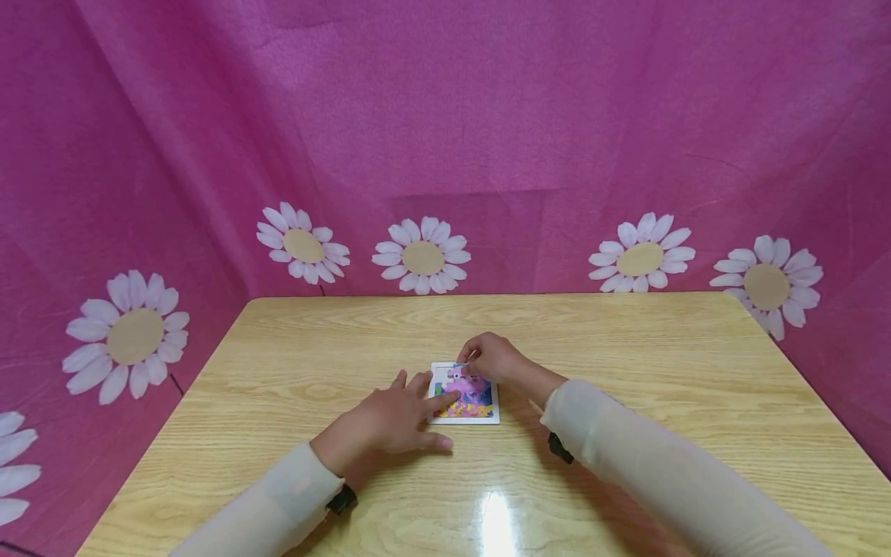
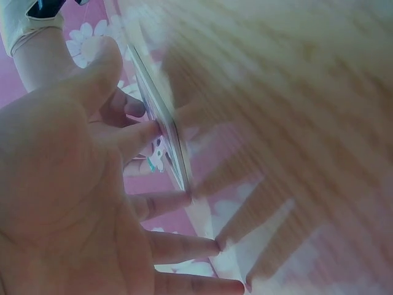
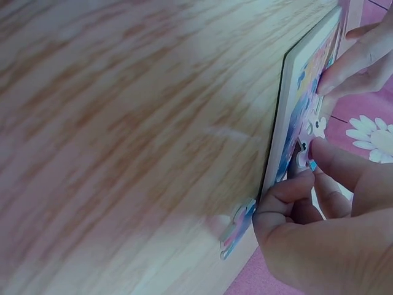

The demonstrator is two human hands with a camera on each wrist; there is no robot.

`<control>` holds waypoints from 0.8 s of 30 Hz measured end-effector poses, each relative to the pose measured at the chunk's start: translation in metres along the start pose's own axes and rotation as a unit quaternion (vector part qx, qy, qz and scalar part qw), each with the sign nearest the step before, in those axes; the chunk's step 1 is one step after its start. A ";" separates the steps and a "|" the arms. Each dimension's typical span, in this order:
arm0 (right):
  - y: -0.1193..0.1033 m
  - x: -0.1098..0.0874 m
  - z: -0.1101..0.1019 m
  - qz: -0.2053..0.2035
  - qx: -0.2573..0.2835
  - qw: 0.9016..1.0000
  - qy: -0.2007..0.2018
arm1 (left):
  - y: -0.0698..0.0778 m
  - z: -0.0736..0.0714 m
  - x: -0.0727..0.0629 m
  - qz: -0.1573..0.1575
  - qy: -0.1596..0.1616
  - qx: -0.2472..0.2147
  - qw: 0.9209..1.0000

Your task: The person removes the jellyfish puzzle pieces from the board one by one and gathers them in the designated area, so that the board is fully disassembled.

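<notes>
A small jigsaw puzzle in a white frame [image 1: 465, 420] lies flat on the wooden table, its picture pink, blue and yellow. My left hand [image 1: 393, 418] comes in from the left with fingers spread; its index fingertip rests on the picture, and other fingertips touch the frame's left side and the table. Over the puzzle's top right part, my right hand [image 1: 497, 360] pinches a pale pink puzzle piece [image 3: 303, 153] between thumb and finger. Another loose puzzle piece [image 3: 238, 228] lies on the table beside the frame, near the right hand; in the head view this hand hides it.
The light wooden table [image 1: 313, 340] extends around the puzzle on every side. Behind and to the left hangs a pink cloth [image 1: 452, 116] printed with white daisies. Light reflects off the table's near part.
</notes>
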State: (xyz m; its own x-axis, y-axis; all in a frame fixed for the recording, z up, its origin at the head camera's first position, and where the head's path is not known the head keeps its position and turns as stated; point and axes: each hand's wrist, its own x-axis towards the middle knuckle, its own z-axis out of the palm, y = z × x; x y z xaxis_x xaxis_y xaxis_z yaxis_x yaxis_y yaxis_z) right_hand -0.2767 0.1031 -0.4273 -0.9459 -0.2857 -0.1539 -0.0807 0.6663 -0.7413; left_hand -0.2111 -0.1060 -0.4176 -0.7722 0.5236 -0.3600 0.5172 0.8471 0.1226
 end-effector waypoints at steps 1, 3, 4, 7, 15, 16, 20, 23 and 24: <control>0.000 0.000 0.000 -0.001 -0.001 1.000 -0.001 | 0.000 0.000 0.000 -0.001 0.000 0.000 1.000; -0.001 0.000 -0.001 -0.003 0.000 1.000 -0.002 | 0.001 -0.001 0.000 -0.004 -0.002 -0.002 1.000; -0.002 -0.001 -0.002 -0.005 0.000 1.000 -0.003 | 0.001 -0.001 0.000 -0.005 -0.002 -0.003 1.000; -0.003 -0.001 -0.005 -0.011 -0.001 1.000 -0.007 | 0.002 -0.001 0.000 -0.007 -0.004 -0.003 1.000; 0.001 -0.001 -0.013 0.005 0.004 1.000 -0.018 | 0.001 0.000 0.001 -0.002 -0.002 -0.002 1.000; 0.002 -0.001 -0.014 0.010 0.010 1.000 -0.019 | 0.001 0.000 0.001 -0.002 -0.002 -0.002 1.000; 0.006 -0.003 -0.019 0.015 0.021 0.999 -0.021 | 0.001 0.000 0.000 -0.002 -0.001 -0.003 1.000; 0.009 -0.004 -0.023 0.013 0.017 1.000 -0.022 | 0.001 0.000 0.000 -0.003 0.000 -0.003 1.000; 0.010 -0.005 -0.025 0.012 0.015 1.000 -0.023 | 0.001 0.000 0.000 -0.003 0.001 -0.003 1.000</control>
State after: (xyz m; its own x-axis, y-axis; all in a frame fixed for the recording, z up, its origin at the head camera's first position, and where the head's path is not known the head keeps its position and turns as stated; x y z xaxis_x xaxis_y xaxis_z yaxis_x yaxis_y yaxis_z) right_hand -0.2805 0.1285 -0.4179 -0.9320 -0.3017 -0.2008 -0.0481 0.6522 -0.7565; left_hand -0.2103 -0.1050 -0.4173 -0.7757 0.5193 -0.3586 0.5111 0.8503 0.1258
